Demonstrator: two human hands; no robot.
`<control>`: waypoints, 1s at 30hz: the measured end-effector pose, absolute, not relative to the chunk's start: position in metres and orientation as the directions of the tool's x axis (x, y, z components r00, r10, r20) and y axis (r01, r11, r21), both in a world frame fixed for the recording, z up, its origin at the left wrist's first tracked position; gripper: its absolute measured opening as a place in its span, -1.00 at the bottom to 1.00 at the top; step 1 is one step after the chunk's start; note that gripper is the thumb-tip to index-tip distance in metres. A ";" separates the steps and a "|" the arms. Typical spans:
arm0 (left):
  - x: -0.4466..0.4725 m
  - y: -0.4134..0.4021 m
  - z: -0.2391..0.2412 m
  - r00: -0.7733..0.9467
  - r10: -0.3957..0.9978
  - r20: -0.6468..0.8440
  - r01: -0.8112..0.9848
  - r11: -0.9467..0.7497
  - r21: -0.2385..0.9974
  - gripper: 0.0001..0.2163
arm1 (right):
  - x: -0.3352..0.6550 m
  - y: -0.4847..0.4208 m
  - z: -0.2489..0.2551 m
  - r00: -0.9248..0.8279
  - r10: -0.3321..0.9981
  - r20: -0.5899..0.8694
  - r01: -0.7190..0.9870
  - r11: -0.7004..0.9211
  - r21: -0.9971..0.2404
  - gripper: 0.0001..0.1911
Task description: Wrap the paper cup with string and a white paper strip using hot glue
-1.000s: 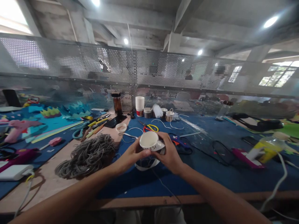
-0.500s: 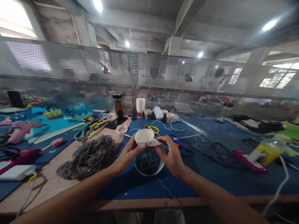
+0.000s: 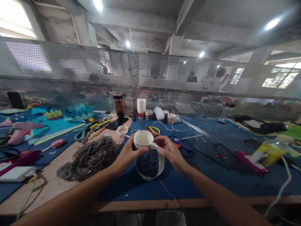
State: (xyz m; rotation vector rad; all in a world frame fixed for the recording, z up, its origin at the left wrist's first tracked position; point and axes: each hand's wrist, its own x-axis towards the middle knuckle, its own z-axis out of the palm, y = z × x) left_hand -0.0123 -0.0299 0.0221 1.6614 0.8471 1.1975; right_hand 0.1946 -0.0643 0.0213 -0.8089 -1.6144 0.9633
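Note:
I hold a white paper cup above the blue mat, its mouth tilted toward me. My left hand is closed around the cup's left side. My right hand pinches a white paper strip at the cup's right rim. The strip hangs down in a loop below the cup. A thin grey cord dangles from the cup to the mat.
A heap of grey cord lies to the left on a brown board. Scissors, a stack of white cups, a dark jar and small tubs stand behind. A perforated metal screen closes off the back. Felt pieces and pens lie left.
The cup has shifted left and turned in my hands. The paper strip has unwound from its side and now hangs lower in a loop. My right hand moved from the cup's wall to its rim.

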 end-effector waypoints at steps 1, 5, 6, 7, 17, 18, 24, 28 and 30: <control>-0.013 -0.030 0.023 0.299 0.881 0.366 0.046 -0.396 0.917 -0.48 | 0.195 -0.063 0.023 -0.228 0.889 0.398 0.003 0.409 -0.913 -0.72; -0.014 -0.031 0.021 0.296 0.852 0.432 0.125 -0.483 0.867 -0.43 | 0.193 -0.063 0.025 -0.121 0.909 0.400 0.063 0.409 -0.910 -0.79; -0.014 -0.031 0.020 0.282 0.851 0.444 0.150 -0.496 0.855 -0.41 | 0.192 -0.064 0.025 -0.090 0.890 0.447 0.117 0.455 -0.883 -0.81; -0.014 -0.031 0.019 0.262 0.852 0.453 0.175 -0.504 0.846 -0.40 | 0.192 -0.065 0.024 -0.069 0.857 0.511 0.187 0.514 -0.837 -0.83; -0.012 -0.029 0.019 0.188 0.890 0.414 0.082 -0.435 0.897 -0.44 | 0.194 -0.075 0.018 -0.404 0.502 0.765 0.460 0.834 -0.304 -0.64; -0.012 -0.029 0.020 0.206 0.892 0.403 0.059 -0.422 0.905 -0.47 | 0.193 -0.076 0.018 -0.425 0.500 0.754 0.446 0.841 -0.306 -0.62; -0.011 -0.027 0.021 0.247 0.905 0.347 -0.024 -0.353 0.935 -0.46 | 0.189 -0.080 0.022 -0.384 0.581 0.717 0.338 0.811 -0.477 -0.68; -0.010 -0.028 0.023 0.257 0.920 0.297 -0.026 -0.300 0.953 -0.49 | 0.188 -0.082 0.025 -0.359 0.676 0.644 0.270 0.735 -0.621 -0.74; -0.012 -0.028 0.023 0.236 0.936 0.262 -0.026 -0.263 0.964 -0.52 | 0.193 -0.077 0.029 -0.348 0.721 0.599 0.277 0.690 -0.669 -0.76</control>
